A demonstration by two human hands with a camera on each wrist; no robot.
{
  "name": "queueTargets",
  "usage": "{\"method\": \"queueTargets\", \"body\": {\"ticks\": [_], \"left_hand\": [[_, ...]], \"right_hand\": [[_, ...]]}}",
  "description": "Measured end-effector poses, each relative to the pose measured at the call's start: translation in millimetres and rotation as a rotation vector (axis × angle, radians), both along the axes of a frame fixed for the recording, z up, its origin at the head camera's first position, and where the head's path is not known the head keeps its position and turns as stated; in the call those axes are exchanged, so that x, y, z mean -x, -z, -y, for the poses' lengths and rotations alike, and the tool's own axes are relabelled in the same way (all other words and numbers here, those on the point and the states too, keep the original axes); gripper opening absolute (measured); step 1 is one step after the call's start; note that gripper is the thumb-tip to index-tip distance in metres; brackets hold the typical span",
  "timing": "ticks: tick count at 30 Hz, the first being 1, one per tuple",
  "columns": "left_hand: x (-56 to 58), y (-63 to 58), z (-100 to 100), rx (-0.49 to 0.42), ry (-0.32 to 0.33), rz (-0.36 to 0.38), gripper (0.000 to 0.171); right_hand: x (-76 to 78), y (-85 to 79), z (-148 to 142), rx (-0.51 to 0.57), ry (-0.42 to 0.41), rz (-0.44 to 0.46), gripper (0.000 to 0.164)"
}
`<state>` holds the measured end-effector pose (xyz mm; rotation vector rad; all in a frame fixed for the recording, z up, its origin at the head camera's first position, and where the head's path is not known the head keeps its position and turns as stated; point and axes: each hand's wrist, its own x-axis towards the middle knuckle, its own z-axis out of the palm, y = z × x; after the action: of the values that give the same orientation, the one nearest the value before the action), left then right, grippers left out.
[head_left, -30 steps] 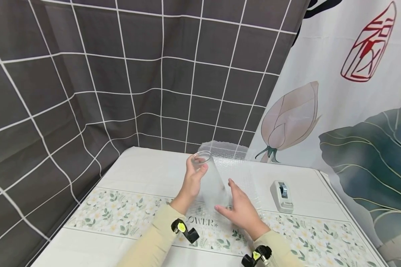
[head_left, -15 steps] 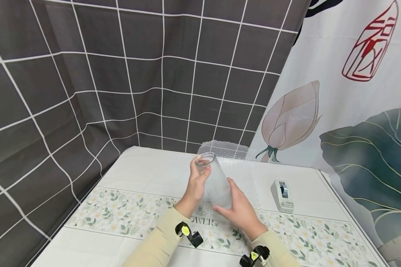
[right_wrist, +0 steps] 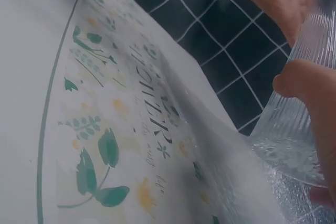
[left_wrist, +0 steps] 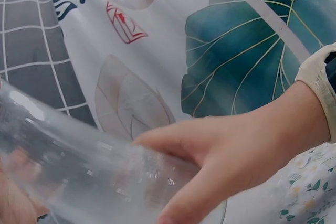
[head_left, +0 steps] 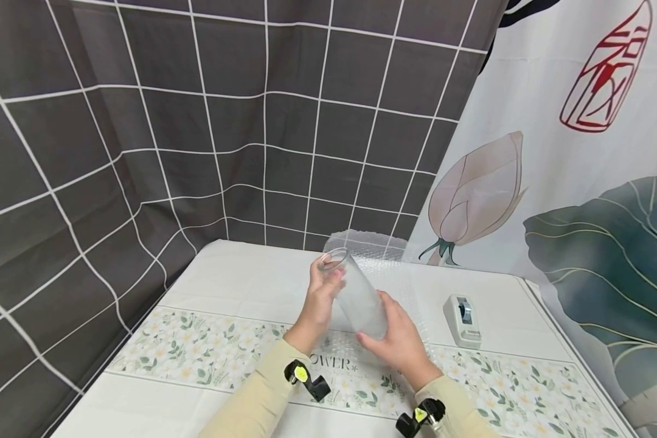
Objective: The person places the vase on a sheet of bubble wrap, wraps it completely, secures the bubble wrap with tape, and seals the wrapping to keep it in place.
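Note:
A clear ribbed glass vase (head_left: 358,296) hangs tilted over the table, its open rim up and to the left. Near that rim my left hand (head_left: 319,298) grips the glass, thumb on the near side. Around the wider base end curls my right hand (head_left: 396,337), its thumb in front. The right wrist view shows the ribs of the vase (right_wrist: 294,124) with the right thumb (right_wrist: 310,85) across them. In the left wrist view the right hand (left_wrist: 226,156) clasps the vase (left_wrist: 89,166) from the right.
A sheet of bubble wrap (head_left: 396,289) lies under and behind the vase, its far end up against the grey checked curtain (head_left: 290,121). To the right a white tape dispenser (head_left: 462,322) stands on the table (head_left: 241,277) with its floral-printed cover.
My right hand, apart from the vase a second ago, has closed around its base end. The base has swung slightly right, so the vase tilts more. The left hand keeps its grip.

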<state>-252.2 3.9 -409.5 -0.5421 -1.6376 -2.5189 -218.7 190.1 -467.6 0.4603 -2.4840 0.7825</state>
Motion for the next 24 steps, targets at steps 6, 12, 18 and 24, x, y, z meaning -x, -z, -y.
{"method": "queueTargets", "body": {"ticks": [6, 12, 18, 24], "left_hand": [[9.4, 0.3, 12, 0.019, 0.105, 0.037, 0.055], [18.8, -1.6, 29, 0.158, 0.186, 0.041, 0.064], [24.5, -3.9, 44, 0.415, 0.140, 0.009, 0.067], [26.1, -10.5, 46, 0.947, -0.047, -0.210, 0.091]], "right_hand": [[3.1, -4.8, -9, 0.002, 0.014, -0.065, 0.092], [5.9, -10.6, -20, -0.063, 0.032, -0.085, 0.091], [6.2, -12.6, -31, -0.138, 0.020, -0.068, 0.092], [9.6, -13.5, -38, -0.258, -0.009, -0.068, 0.090]]}}
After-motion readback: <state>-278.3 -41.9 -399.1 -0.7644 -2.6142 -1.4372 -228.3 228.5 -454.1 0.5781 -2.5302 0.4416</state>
